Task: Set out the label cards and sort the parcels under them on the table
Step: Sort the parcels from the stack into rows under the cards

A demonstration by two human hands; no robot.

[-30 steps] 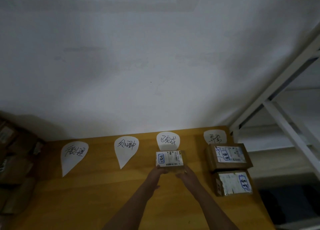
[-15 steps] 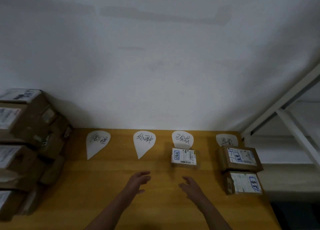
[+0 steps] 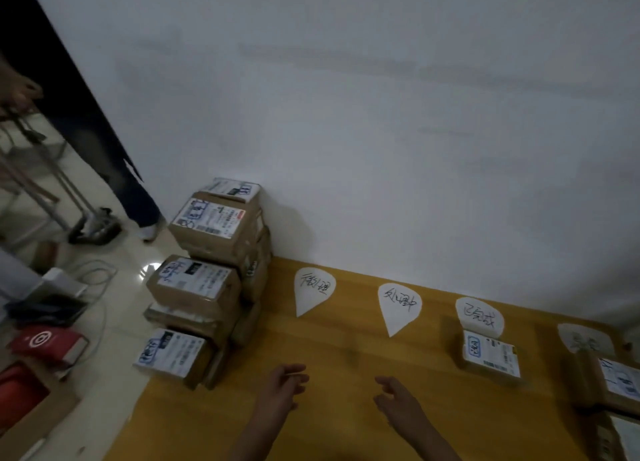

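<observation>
Let go of the small white-labelled parcel [image 3: 490,356], left flat on the wooden table [image 3: 346,349] touching the lower edge of the 3rd label card [image 3: 479,316], then pulled both hands back & swung the view left onto the stack of unsorted parcels [image 3: 207,280] at the table's left end. Held left hand [image 3: 284,386] & right hand [image 3: 398,400] over bare tabletop, fingers loosely curled, nothing gripped, well apart from every box. Counted that parcel as sorted; saw nothing yet under 1st card [image 3: 313,289] & 2nd card [image 3: 398,306], so prob. next pick from the stack.
</observation>
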